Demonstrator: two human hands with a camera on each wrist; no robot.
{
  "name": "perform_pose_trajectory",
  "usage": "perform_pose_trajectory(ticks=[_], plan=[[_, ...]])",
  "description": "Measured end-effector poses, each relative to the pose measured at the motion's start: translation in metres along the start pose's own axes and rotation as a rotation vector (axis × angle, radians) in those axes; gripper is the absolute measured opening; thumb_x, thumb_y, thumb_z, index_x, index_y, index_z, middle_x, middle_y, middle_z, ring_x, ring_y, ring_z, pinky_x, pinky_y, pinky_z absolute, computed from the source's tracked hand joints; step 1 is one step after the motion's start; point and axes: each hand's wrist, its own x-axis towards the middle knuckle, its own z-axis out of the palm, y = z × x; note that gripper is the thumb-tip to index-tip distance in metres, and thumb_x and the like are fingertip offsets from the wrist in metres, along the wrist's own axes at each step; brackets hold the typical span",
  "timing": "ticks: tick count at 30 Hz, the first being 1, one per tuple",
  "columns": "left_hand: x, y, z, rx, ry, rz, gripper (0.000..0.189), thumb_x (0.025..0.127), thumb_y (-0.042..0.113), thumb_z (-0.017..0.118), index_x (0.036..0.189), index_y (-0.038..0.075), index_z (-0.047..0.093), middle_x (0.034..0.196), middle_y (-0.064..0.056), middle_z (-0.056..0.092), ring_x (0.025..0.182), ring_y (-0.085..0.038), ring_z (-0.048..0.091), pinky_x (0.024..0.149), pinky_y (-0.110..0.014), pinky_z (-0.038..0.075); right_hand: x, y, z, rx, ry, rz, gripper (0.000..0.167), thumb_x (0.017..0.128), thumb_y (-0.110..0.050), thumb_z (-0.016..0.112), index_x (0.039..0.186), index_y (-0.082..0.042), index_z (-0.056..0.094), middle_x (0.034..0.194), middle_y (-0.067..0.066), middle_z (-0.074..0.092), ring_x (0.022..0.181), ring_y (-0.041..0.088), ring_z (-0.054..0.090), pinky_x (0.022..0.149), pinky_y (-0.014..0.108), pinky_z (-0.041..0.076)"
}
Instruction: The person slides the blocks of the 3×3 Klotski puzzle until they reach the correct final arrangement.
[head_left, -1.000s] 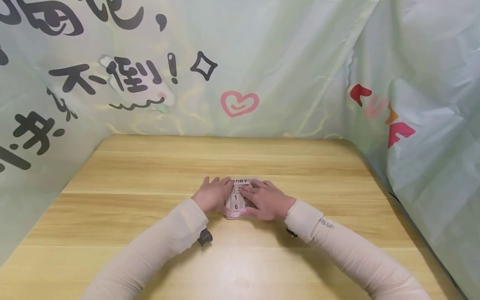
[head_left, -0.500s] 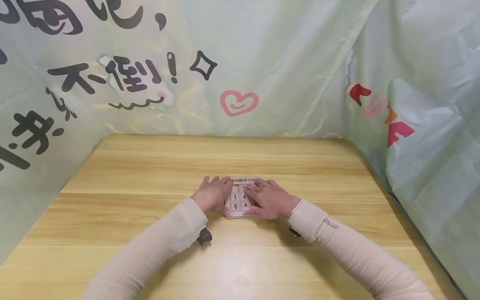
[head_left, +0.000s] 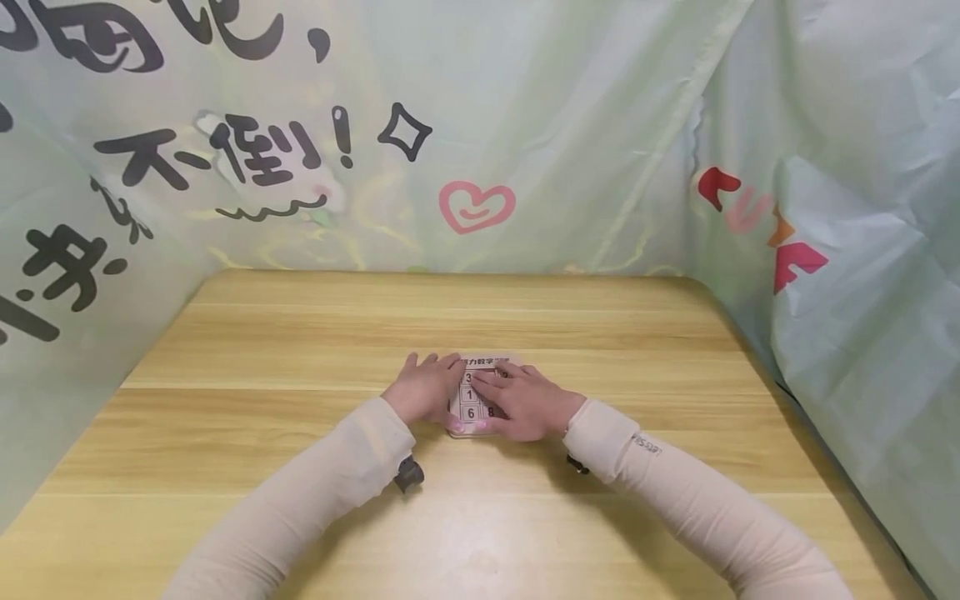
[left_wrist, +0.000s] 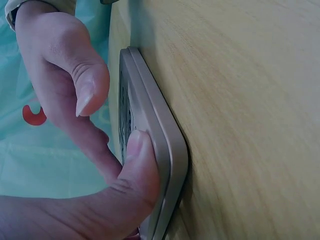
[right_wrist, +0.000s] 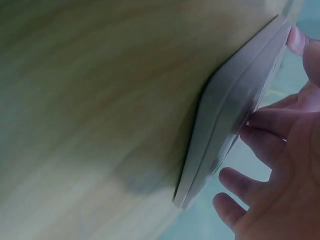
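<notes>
A number sliding puzzle (head_left: 471,413) with a pale frame lies flat on the table in the middle of the head view. Tiles 3, 1, 6 and part of 8 show on its left side; the right part is hidden under a hand. My left hand (head_left: 426,390) holds the left side, its thumb (left_wrist: 137,172) pressed on the frame's near corner in the left wrist view. From the right, my right hand (head_left: 536,404) reaches over the board with extended fingers, the fingertips at the tiles. In the right wrist view, those fingers (right_wrist: 272,122) touch the top face.
The wood-grain table (head_left: 480,517) spreads around the puzzle on all sides. Printed fabric sheets (head_left: 585,142) stand behind and beside it. A dark strap piece (head_left: 408,475) sits at the left wrist.
The right hand slid slightly right, then back left across the board. Tile 3 went right, opening a gap at the upper left, and now sits in that corner. The left hand stays put.
</notes>
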Motion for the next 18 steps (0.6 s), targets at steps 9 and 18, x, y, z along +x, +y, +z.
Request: perform_pose_trajectory(ticks=[9,18], plan=[[0.001,-0.002,0.0,0.011,0.012,0.008,0.106,0.068,0.056,0.079,0.15,0.006,0.033,0.156,-0.01,0.028,0.138,-0.04,0.032,0.114,-0.059,0.019,-0.021,0.017,-0.004,0.005,0.009,0.077,0.071,0.096,-0.056,0.045,0.147,-0.006,0.041,0.15,0.009,0.04,0.14,0.043,0.026,0.111,0.06,0.026],[-0.003,-0.001,0.001,0.001,0.011,0.01,0.105,0.069,0.055,0.079,0.15,0.006,0.033,0.157,-0.01,0.028,0.137,-0.041,0.032,0.113,-0.06,0.019,-0.014,0.011,0.001,0.042,0.016,0.035,0.072,0.097,-0.055,0.046,0.148,-0.005,0.038,0.152,0.01,0.038,0.14,0.042,0.026,0.109,0.061,0.027]])
